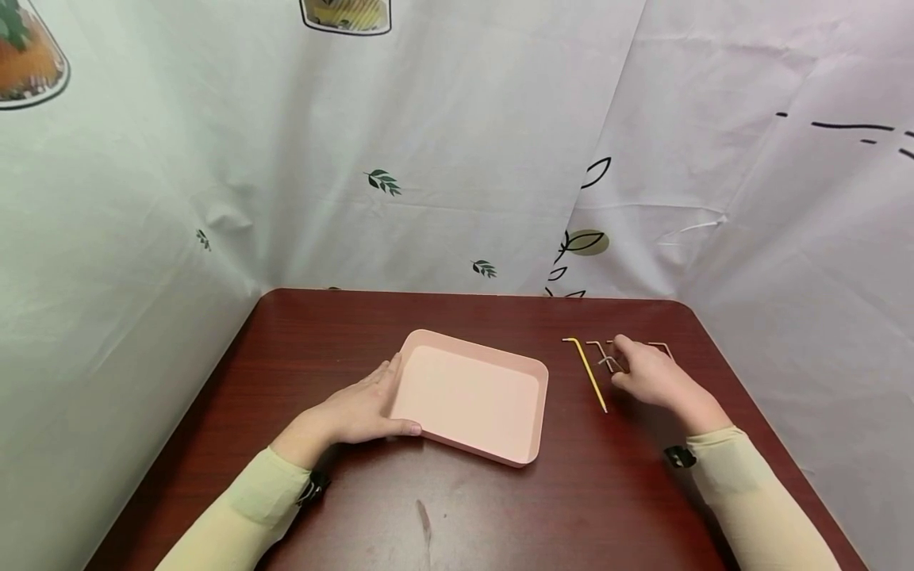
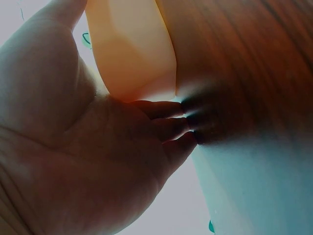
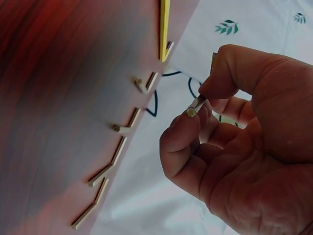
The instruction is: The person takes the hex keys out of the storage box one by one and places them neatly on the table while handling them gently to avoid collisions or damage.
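Observation:
A shallow pink tray [image 1: 467, 396] lies on the table. My left hand [image 1: 360, 408] rests at its left side, fingers straight along the outer wall and thumb along the near edge. At the right, my right hand [image 1: 653, 377] is raised over a row of hex keys. Between thumb and fingertips it pinches a small metal hex key [image 3: 196, 105], its end facing the right wrist camera. A longer yellow hex key [image 1: 589, 377] lies between tray and right hand. Several bare metal hex keys [image 3: 108, 169] lie in the row, partly hidden by the hand in the head view.
The dark red wooden table [image 1: 336, 333] has rounded far corners. White printed cloth [image 1: 443, 159] hangs close behind it and along both sides. A dark mark [image 1: 424, 519] shows on the tabletop in front of the tray.

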Tool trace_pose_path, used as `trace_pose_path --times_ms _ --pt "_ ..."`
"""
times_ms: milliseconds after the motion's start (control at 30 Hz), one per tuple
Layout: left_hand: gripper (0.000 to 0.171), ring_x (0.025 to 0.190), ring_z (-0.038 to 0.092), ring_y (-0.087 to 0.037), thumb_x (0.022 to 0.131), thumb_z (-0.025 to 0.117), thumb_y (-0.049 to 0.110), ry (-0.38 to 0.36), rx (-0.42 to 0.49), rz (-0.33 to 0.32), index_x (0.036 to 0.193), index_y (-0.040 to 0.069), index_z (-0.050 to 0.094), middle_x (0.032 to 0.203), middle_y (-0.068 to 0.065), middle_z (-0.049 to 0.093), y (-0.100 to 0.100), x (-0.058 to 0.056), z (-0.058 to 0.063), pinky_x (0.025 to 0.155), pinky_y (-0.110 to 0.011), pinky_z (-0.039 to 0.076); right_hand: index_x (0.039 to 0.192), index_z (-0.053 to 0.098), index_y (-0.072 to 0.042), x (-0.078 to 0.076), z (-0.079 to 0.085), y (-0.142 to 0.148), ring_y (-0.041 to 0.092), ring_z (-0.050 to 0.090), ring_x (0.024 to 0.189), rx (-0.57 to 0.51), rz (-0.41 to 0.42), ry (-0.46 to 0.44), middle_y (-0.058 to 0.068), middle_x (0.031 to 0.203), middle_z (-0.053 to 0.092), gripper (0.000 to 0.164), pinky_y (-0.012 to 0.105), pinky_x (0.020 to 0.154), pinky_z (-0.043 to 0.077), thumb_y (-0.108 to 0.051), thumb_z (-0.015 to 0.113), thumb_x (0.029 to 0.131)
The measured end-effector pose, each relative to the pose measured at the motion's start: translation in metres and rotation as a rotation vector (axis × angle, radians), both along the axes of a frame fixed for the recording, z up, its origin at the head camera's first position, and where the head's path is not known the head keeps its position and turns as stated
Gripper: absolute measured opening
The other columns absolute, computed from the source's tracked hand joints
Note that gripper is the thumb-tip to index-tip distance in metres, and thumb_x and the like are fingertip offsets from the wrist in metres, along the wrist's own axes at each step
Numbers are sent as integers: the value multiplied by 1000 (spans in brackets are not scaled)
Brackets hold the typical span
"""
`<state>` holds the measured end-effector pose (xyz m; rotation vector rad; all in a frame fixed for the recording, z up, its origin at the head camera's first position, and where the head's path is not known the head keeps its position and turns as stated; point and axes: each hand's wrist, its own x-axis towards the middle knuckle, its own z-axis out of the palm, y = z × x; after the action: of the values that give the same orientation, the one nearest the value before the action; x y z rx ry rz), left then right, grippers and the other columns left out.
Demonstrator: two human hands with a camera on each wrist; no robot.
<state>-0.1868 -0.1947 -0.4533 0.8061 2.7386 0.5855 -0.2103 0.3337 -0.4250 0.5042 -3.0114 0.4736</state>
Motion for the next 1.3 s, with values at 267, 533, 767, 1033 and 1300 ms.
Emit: trace_pose_path --times_ms 267,533,767,1033,1300 --pt "137 167 21 -49 93 70 82 1 11 -6 175 -8 7 182 -29 13 0 0 0 131 -57 31 103 56 -8 -3 0 12 19 52 69 -21 -5 -11 -1 76 52 28 39 65 43 -2 73 82" --pt "137 167 21 -50 94 70 81 0 3 -6 174 -9 7 182 -29 13 0 0 0 131 -57 31 101 54 -9 -8 -4 23 21 52 72 -17 -33 -22 0 79 54 28 41 67 43 -3 73 82" --pt "135 166 22 -50 95 73 77 -1 -1 -5 173 -11 8 182 -30 12 1 0 1 131 -57 31 105 55 -5 -9 -4 30 24 55 74 -10 -44 -40 3 82 59 30 45 68 47 -5 76 84" --pt "133 166 22 -50 95 76 73 6 9 -5 174 -10 8 182 -29 13 1 0 1 130 -58 31 107 56 -3 -13 -3 39 24 55 74 -10 -61 -64 4 84 60 28 44 68 46 -5 74 85" --pt "135 166 21 -50 94 73 78 -2 12 -6 174 -10 8 182 -29 13 0 1 2 130 -57 32 100 52 -8 -13 -6 45 21 51 72 -23 -74 -61 2 80 53 26 40 66 41 -5 73 85"
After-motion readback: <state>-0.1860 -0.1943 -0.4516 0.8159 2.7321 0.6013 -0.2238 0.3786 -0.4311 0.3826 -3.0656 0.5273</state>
